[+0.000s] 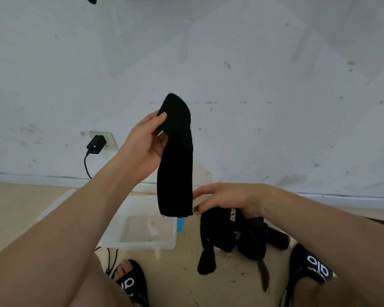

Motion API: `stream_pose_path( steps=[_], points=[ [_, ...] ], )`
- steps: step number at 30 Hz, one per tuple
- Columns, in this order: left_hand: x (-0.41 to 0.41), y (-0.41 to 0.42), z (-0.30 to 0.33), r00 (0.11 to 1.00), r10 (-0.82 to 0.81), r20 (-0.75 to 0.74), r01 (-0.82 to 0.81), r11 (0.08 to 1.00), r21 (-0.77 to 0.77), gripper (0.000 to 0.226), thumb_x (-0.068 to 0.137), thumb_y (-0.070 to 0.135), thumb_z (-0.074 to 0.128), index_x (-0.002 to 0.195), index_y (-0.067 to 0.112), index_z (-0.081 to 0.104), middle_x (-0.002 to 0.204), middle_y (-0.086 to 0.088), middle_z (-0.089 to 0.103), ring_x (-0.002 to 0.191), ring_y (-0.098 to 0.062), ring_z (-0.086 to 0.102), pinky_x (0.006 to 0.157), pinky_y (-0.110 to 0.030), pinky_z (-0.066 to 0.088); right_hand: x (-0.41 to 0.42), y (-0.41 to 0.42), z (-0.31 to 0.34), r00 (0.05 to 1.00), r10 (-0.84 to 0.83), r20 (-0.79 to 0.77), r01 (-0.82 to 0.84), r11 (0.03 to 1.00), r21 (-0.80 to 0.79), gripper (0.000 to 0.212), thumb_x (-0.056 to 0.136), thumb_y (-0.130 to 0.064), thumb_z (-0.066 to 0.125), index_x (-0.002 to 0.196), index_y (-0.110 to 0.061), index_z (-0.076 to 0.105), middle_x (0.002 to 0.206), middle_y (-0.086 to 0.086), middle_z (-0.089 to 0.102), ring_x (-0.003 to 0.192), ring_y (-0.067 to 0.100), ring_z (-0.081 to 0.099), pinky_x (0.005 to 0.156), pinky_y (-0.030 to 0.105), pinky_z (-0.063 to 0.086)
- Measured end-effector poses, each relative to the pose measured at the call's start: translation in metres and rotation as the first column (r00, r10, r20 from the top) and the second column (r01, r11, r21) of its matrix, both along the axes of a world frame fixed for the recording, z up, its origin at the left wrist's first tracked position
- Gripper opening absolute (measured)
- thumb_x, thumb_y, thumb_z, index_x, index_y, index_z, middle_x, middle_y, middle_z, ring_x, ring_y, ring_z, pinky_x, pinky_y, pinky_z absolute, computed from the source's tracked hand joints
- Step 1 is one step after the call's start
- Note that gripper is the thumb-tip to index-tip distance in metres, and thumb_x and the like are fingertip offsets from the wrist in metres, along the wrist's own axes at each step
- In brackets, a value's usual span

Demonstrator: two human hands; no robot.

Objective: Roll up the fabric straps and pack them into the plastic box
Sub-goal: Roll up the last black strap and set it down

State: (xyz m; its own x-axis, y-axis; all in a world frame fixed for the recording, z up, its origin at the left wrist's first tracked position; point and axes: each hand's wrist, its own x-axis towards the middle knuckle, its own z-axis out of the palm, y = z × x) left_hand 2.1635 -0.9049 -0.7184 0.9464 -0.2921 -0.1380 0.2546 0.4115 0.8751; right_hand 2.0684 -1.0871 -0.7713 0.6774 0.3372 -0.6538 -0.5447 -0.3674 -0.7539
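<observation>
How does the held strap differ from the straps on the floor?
The held strap hangs straight and unrolled from the left hand; the floor straps lie tangled in a heap. The held one looks plain; one in the heap shows white lettering. All are black fabric.

Plastic box [164,245] lies left of the heaped straps [235,238].

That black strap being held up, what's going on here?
A person is holding one long black fabric strap up in the air, the left hand gripping its top end so it hangs unrolled. The right hand reaches toward its lower end with relaxed fingers, above a pile of black straps on the floor. The clear plastic box sits open on the floor below the left arm; no straps show in it.
</observation>
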Motion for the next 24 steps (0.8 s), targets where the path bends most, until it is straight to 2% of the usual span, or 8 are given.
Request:
stream_pose_path(
  steps=[4,8,11,14,16,19,21,24],
  points=[
    [-0.009,-0.003,-0.005,0.995,-0.092,-0.036,0.094,0.993,0.067,0.041,0.103,0.018,0.053,0.139,-0.002,0.057,0.125,-0.014,0.067,0.112,-0.026,0.065,0.099,-0.036,0.055,0.007,0.019,-0.006,0.977,-0.214,0.010,0.208,0.959,0.190,0.044,0.092,-0.010,0.073,0.130,-0.030,0.063,0.114,0.012,0.076,0.103,0.027,0.075,0.086,0.037,0.061],
    [-0.013,-0.011,0.002,0.999,-0.047,-0.007,0.047,0.999,-0.020,0.027,0.106,0.020,0.051,0.123,0.003,0.064,0.102,-0.005,0.076,0.098,-0.015,0.070,0.094,-0.027,0.056,0.011,0.017,-0.001,0.961,-0.275,0.034,0.264,0.946,0.190,0.023,0.095,-0.014,0.070,0.118,-0.010,0.072,0.107,0.013,0.078,0.097,0.028,0.075,0.079,0.036,0.061],
    [-0.014,-0.009,-0.002,0.997,-0.082,0.013,0.076,0.964,0.254,0.034,0.107,0.051,0.038,0.112,0.023,0.057,0.103,-0.001,0.077,0.099,-0.012,0.073,0.095,-0.030,0.053,0.014,0.012,0.012,0.931,-0.365,0.023,0.348,0.904,0.248,0.017,0.097,-0.022,0.067,0.109,-0.010,0.072,0.094,0.007,0.079,0.082,0.019,0.076,0.072,0.028,0.061],
    [-0.021,0.003,-0.023,0.913,-0.393,-0.109,0.385,0.743,0.548,0.051,0.103,0.064,0.031,0.124,0.028,0.060,0.106,0.004,0.076,0.100,-0.011,0.072,0.096,-0.033,0.051,0.014,0.004,0.030,0.861,-0.509,0.013,0.486,0.829,0.275,0.019,0.098,-0.030,0.066,0.091,-0.013,0.064,0.058,-0.003,0.064,0.043,0.004,0.059,0.040,0.017,0.043],
    [-0.023,0.011,-0.036,0.779,-0.602,-0.176,0.550,0.521,0.653,0.036,0.106,0.046,0.046,0.125,0.022,0.065,0.106,0.006,0.076,0.104,-0.011,0.071,0.100,-0.033,0.050,0.012,-0.002,0.041,0.812,-0.581,-0.048,0.563,0.760,0.326,0.028,0.101,-0.028,0.063,0.081,-0.010,0.057,0.046,-0.002,0.055,0.030,0.005,0.050,0.030,0.016,0.036],
    [-0.024,0.017,-0.053,0.669,-0.708,-0.227,0.538,0.250,0.805,0.019,0.096,0.018,0.067,0.114,0.023,0.069,0.109,0.007,0.075,0.110,-0.010,0.069,0.100,-0.029,0.051,0.010,-0.010,0.050,0.787,-0.604,-0.126,0.596,0.692,0.407,0.040,0.102,-0.027,0.060,0.068,-0.011,0.047,0.038,-0.001,0.043,0.026,0.008,0.040,0.028,0.017,0.032],
    [-0.024,0.016,-0.061,0.645,-0.711,-0.279,0.540,0.166,0.825,0.030,0.090,0.027,0.073,0.120,0.025,0.069,0.119,0.007,0.073,0.117,-0.010,0.067,0.108,-0.033,0.049,0.014,-0.015,0.051,0.768,-0.627,-0.130,0.605,0.646,0.466,0.040,0.101,-0.026,0.061,0.067,-0.014,0.044,0.040,-0.002,0.036,0.028,0.008,0.030,0.029,0.017,0.027],
    [-0.025,0.018,-0.066,0.627,-0.708,-0.326,0.587,0.155,0.795,0.028,0.097,0.028,0.069,0.125,0.025,0.069,0.121,0.009,0.073,0.117,-0.007,0.066,0.103,-0.024,0.049,0.016,-0.023,0.058,0.695,-0.710,-0.109,0.651,0.558,0.516,0.036,0.102,-0.022,0.059,0.069,-0.014,0.047,0.041,-0.002,0.038,0.027,0.008,0.034,0.028,0.018,0.028]
  ],
)
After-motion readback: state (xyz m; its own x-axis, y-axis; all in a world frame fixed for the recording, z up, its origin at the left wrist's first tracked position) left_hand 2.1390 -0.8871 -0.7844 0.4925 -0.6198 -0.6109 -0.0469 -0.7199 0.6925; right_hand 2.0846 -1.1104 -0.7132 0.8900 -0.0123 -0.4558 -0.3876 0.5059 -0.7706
